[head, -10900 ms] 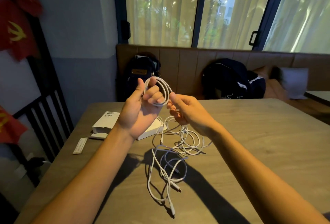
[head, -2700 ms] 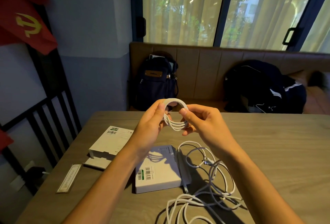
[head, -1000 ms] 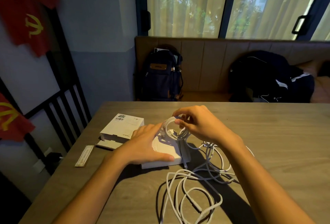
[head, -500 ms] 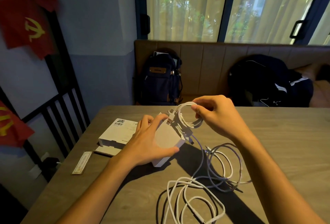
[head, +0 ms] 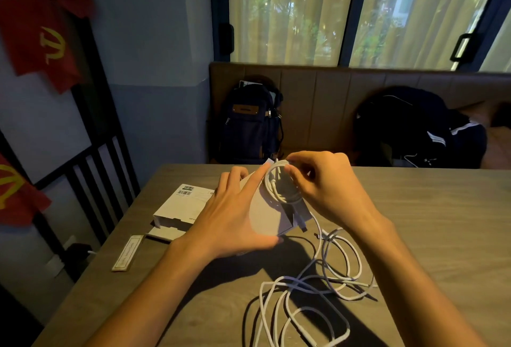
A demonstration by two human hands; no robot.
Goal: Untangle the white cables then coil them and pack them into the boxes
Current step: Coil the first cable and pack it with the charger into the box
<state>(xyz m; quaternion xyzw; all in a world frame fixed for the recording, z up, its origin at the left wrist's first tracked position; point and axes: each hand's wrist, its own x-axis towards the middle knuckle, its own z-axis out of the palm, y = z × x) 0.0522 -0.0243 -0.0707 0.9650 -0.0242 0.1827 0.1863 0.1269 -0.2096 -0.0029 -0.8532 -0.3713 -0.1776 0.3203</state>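
Nearest the viewer, loose white cables (head: pixel 309 299) sprawled in overlapping round loops across a grey-brown wood-grain table (head: pixel 442 236), thin, smooth and rubbery, casting dark shadows. Two bare forearms reaching in from the bottom edge.

Just beyond the loops, left hand (head: pixel 235 219) clasped round a small white box (head: pixel 272 216), thumb along its near edge, fingers spread up its left side; box tilted, raised off the tabletop, matte cardboard with flat faces and crisp corners. Right hand (head: pixel 323 183) pinching a coiled cable (head: pixel 279 185) between thumb and fingertips, a compact ring of several turns pressed against the upper face of the box. From the coil, one strand trailing down toward the loose pile.

Left of the hands, a second white box (head: pixel 179 207) lying flat on the table, rectangular, barcode label near its far end. Nearer the table's left edge, a narrow pale paper strip (head: pixel 127 253), long and flat, apart from both boxes.

Past the far table edge, a padded brown bench back (head: pixel 318 97) with vertical seams. On the seat, a dark blue backpack (head: pixel 250 125) with a tan patch, upright; to the right, a slumped dark jacket (head: pixel 414 125) with white stripes. Above, sheer pale curtains (head: pixel 290 9) in soft folds behind dark window frames. On the left wall, red flags (head: pixel 38 34) with yellow emblems, beside black vertical bars.
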